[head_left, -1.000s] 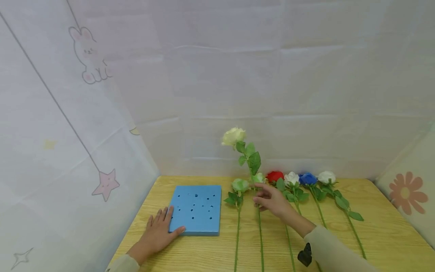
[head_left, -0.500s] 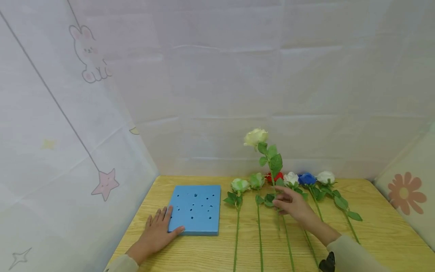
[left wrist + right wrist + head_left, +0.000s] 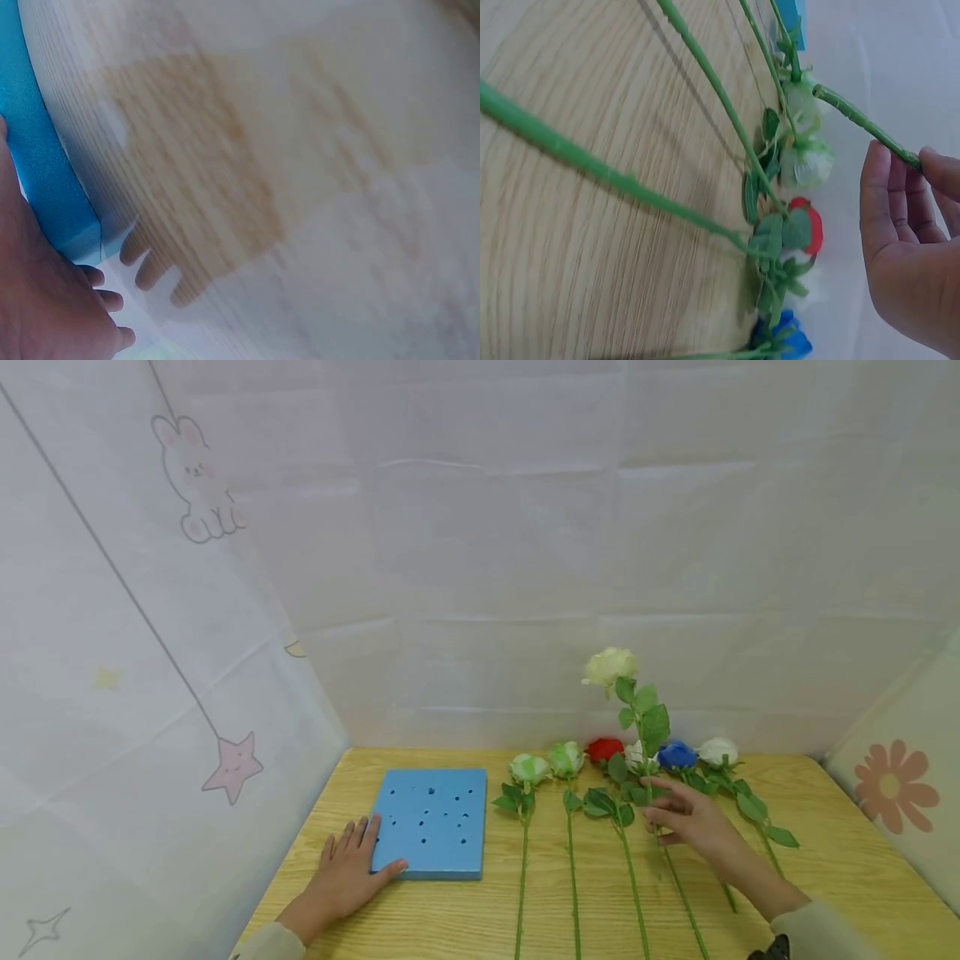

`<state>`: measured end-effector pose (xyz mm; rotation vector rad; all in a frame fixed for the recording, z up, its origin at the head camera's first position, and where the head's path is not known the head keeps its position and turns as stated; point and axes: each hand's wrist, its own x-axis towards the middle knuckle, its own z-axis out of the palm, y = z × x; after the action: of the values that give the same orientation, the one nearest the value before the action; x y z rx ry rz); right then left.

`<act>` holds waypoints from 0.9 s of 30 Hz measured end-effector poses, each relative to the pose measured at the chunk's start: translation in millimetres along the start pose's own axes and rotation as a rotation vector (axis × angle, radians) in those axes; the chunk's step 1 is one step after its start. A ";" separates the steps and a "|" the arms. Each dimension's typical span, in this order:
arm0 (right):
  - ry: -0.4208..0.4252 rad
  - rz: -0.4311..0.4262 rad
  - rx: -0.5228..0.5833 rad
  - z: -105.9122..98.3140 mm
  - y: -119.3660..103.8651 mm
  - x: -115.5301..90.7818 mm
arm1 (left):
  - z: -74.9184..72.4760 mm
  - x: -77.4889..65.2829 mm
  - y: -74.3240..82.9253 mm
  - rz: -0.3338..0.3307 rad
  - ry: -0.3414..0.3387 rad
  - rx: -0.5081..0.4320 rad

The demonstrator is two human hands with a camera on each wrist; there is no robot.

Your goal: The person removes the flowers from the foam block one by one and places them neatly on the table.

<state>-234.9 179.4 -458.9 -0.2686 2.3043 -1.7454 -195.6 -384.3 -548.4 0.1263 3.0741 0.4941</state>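
My right hand [image 3: 693,820] pinches the green stem of a pale cream rose [image 3: 611,667] between thumb and fingers. That rose stands nearly upright above the lying flowers, its bloom against the pale backdrop. In the right wrist view the stem's cut lower end [image 3: 851,112] pokes out of the grip, clear of the table. At the left, my left hand [image 3: 348,868] rests with fingers spread along the left edge of a flat blue foam block [image 3: 442,852] full of small holes. The left wrist view shows part of this hand [image 3: 45,300] against the block's side [image 3: 52,165].
Several roses lie in a row with stems toward me: two green-white ones [image 3: 529,768], a red one [image 3: 603,748], a white one [image 3: 636,757], a blue one [image 3: 677,755] and another white one [image 3: 717,751]. Fabric walls border the wooden table [image 3: 450,918].
My right hand has carried the cream rose rightward, from above the second green-white rose to above the left white one. The left hand and the block have stayed put.
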 end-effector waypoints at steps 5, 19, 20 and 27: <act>-0.010 0.014 0.002 -17.1 3.3 -9.6 | -0.6 0.0 0.7 0.000 0.000 -0.001; -0.007 0.059 -0.038 -66.4 16.8 -38.5 | -2.6 -0.6 2.1 -0.004 -0.009 -0.007; -0.007 0.058 -0.035 -70.0 19.4 -40.3 | -2.8 -0.7 2.4 -0.004 -0.008 -0.007; 0.009 0.057 -0.044 -94.6 35.4 -52.5 | -2.2 0.2 1.3 -0.001 -0.006 -0.006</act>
<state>-213.0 290.9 -464.3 -0.2010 2.3351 -1.6747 -195.8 -383.8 -545.9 0.1261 3.0661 0.5021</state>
